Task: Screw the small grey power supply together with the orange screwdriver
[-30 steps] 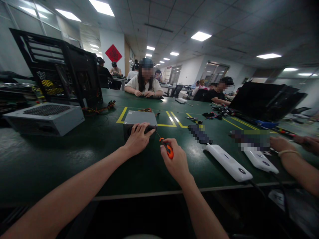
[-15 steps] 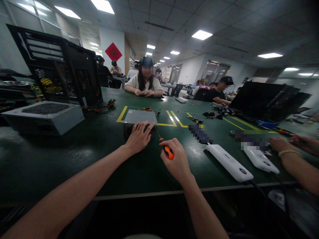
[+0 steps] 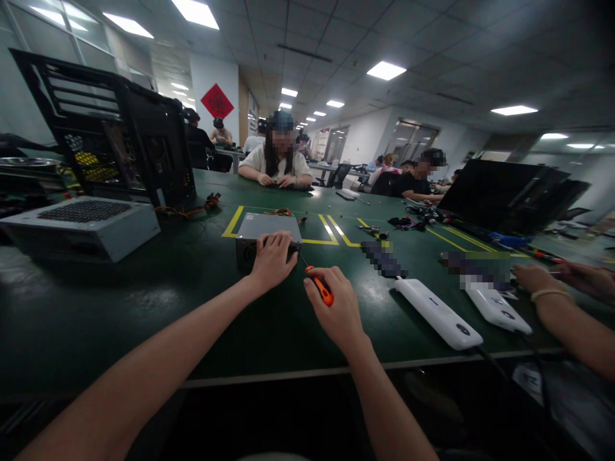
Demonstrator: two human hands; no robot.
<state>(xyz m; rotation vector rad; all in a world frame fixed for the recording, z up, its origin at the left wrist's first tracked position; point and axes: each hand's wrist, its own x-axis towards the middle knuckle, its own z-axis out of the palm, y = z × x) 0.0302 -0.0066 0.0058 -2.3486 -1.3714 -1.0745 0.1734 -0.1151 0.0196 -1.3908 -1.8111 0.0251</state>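
The lit room's [image 3: 358,137] green table [image 3: 254,346] bears a black case [image 3: 137,121]. Left hand [image 3: 273,257], half-open, rests on grey box [image 3: 264,224]; right hand [image 3: 339,301] grips screwdriver [image 3: 325,294].

No txt, brand or no. legible anywhere. Red diamond-shaped sign [image 3: 217,101] on the white pillar [image 3: 199,70] at the back bears a dark char. or motif, too blurred to ID; small pale label [image 3: 249,217] on top of the grey PC PSU [image 3: 276,225], near its far L corner, too tiny to read. Dark marks on the two white power banks, nearer one [image 3: 423,310] & farther one [image 3: 485,307], plus white label [image 3: 527,379] at lower R, also illegible.
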